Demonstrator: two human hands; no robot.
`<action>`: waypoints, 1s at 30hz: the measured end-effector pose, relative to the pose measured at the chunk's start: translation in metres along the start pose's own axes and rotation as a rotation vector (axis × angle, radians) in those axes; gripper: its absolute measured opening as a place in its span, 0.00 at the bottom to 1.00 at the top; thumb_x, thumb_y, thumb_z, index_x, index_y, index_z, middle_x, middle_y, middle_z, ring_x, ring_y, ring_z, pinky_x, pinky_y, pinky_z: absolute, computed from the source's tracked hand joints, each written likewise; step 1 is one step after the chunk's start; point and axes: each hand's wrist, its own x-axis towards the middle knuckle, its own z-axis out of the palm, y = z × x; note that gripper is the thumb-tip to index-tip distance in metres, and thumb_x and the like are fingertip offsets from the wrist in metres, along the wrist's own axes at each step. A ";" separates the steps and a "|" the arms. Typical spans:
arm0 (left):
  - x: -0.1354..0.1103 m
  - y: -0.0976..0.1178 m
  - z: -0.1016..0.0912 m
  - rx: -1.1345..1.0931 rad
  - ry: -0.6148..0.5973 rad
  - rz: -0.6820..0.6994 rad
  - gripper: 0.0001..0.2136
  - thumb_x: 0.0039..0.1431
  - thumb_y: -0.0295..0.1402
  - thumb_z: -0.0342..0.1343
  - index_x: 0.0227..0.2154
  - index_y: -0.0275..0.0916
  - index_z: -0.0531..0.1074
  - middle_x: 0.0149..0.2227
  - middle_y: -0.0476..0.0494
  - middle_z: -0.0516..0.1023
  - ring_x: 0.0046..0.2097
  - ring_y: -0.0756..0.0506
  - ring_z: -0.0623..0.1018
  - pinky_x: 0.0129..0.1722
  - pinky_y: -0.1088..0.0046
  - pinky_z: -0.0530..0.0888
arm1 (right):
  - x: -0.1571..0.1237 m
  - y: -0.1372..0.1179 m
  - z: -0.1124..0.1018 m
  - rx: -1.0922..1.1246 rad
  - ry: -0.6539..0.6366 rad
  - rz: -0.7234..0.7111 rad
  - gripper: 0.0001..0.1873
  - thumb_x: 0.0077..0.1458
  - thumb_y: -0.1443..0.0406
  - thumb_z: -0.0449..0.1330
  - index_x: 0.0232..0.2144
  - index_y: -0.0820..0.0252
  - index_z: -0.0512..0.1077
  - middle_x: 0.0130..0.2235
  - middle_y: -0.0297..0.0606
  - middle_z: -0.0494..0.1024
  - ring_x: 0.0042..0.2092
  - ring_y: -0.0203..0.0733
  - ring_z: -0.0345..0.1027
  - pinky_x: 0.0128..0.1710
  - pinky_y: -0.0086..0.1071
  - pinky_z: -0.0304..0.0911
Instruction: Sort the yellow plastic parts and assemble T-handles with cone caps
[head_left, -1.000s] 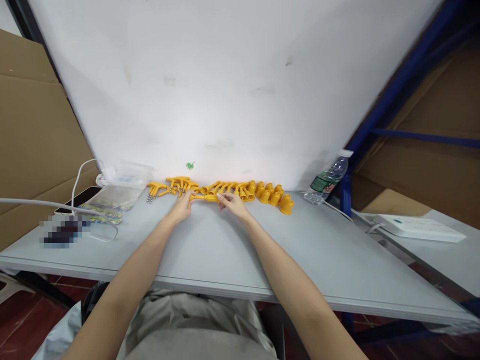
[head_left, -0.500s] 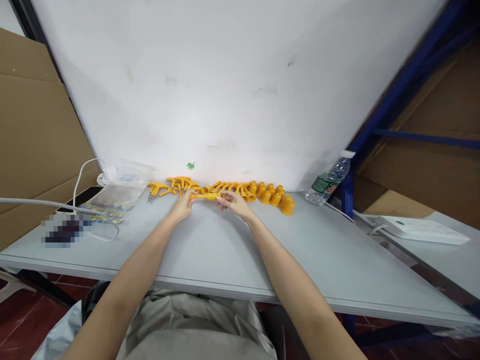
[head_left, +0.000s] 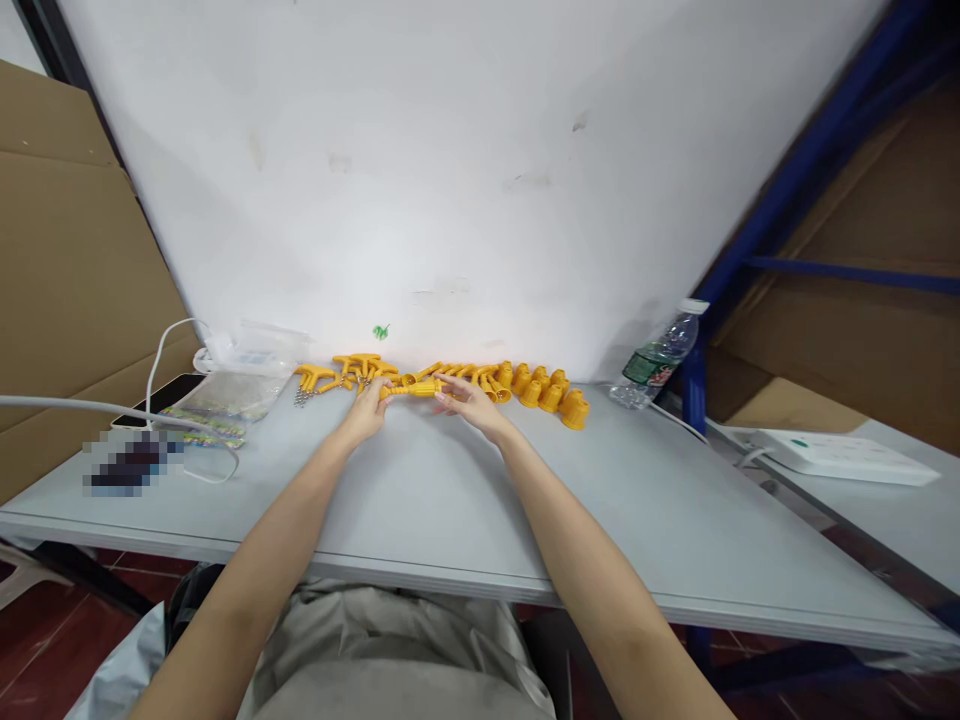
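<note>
Between my hands lies a long yellow plastic part, held level just above the table, slim at its left and wider and ribbed to the right. My left hand is closed around its slim end. The fingers of my right hand are closed about the ribbed end, partly hiding it. Behind my left hand are yellow T-shaped handles with metal screw-like tips. A row of yellow funnel-ended pieces lies behind my right hand, and several yellow ribbed cups stand further right.
A white panel rises behind the grey table. On the left are plastic bags, a phone and a white cable. To the right, a clear bottle leans by a blue post, and a white power strip lies beyond.
The right end of the yellow part has tilted up slightly, and more of its ribbed end shows. My right hand has shifted a little with it; my left hand stays put.
</note>
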 end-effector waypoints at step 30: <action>0.000 -0.004 0.002 0.003 0.056 0.022 0.07 0.64 0.36 0.48 0.43 0.40 0.64 0.46 0.40 0.75 0.48 0.43 0.74 0.50 0.63 0.70 | 0.005 0.010 0.007 0.105 0.019 -0.012 0.28 0.45 0.48 0.68 0.41 0.62 0.75 0.34 0.41 0.82 0.30 0.41 0.76 0.37 0.37 0.72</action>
